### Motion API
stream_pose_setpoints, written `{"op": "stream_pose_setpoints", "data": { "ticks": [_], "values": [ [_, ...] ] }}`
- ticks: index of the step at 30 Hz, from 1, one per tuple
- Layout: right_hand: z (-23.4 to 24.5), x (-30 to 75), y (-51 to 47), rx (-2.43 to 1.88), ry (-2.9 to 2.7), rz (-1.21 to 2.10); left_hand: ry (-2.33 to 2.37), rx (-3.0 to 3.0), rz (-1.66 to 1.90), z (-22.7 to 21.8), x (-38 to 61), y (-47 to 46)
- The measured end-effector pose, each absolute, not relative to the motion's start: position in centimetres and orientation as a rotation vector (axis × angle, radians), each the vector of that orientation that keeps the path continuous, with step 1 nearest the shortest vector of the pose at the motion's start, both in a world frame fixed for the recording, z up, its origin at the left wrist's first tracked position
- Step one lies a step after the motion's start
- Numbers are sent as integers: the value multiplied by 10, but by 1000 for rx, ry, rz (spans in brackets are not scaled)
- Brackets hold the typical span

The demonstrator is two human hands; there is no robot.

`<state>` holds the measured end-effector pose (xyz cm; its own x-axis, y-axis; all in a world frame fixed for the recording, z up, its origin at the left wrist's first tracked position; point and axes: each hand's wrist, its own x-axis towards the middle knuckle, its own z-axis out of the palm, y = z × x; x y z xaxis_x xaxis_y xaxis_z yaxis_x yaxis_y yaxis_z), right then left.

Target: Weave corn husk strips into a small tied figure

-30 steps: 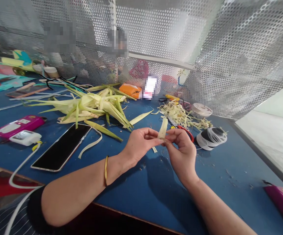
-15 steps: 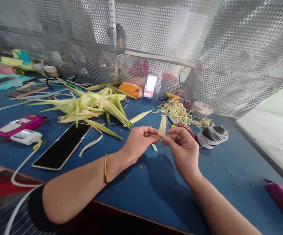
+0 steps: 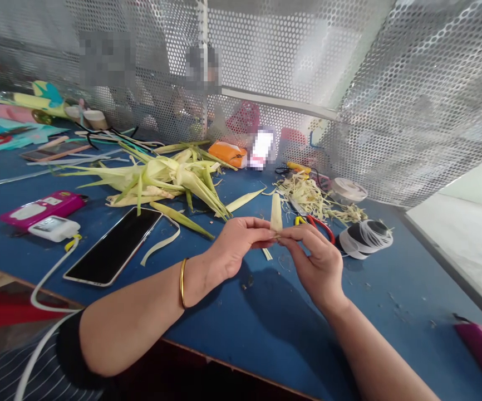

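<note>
My left hand [image 3: 239, 245] and my right hand [image 3: 316, 262] meet above the blue table [image 3: 241, 328], fingertips pinched together on the lower end of a short pale leaf strip [image 3: 275, 213] that stands upright between them. A gold bangle [image 3: 181, 283] sits on my left wrist. A small cut piece of strip [image 3: 267, 254] lies on the table just below the hands. Red-handled scissors [image 3: 318, 224] lie right behind my right hand.
A pile of green palm leaves [image 3: 161, 178] lies at the centre left, a heap of pale shavings [image 3: 311, 197] at the back. A black phone [image 3: 116, 245], a pink case [image 3: 43, 204], a white charger [image 3: 55, 227], a thread spool [image 3: 366, 236] lie around. Perforated metal screens [image 3: 349, 83] wall the table.
The strip has turned from leaning right to nearly upright, and both hands have shifted slightly while keeping their pinch on it.
</note>
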<state>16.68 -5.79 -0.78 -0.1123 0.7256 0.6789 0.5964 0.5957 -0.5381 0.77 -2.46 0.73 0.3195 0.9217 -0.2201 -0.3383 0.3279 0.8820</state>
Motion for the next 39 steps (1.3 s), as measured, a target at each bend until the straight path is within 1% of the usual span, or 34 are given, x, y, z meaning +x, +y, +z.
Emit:
{"op": "stream_pose_setpoints", "data": {
  "ticks": [11,13,18,20,22,25,29,31,39],
  "values": [
    [-12,167,-57,-1081,-1763,145,822,825,951,8,9,-27],
    [-13,165,-57,-1096,-1714,213,831,847,962,8,9,-27],
    [-16,159,-56,-1178,-1388,573,889,979,1082,4,12,-27],
    [-17,158,-57,-1182,-1332,612,900,1050,1113,2,13,-27],
    [-16,158,-57,-1182,-1354,577,919,1111,1135,0,14,-26],
    [-16,159,-59,-1183,-1470,434,959,1130,1133,1,13,-26],
    [-15,162,-60,-1122,-1678,175,939,999,1044,5,11,-25],
    [-14,164,-59,-1087,-1737,100,918,930,1007,6,11,-24],
    [-13,167,-56,-1055,-1782,148,856,794,941,5,9,-24]
  ]
}}
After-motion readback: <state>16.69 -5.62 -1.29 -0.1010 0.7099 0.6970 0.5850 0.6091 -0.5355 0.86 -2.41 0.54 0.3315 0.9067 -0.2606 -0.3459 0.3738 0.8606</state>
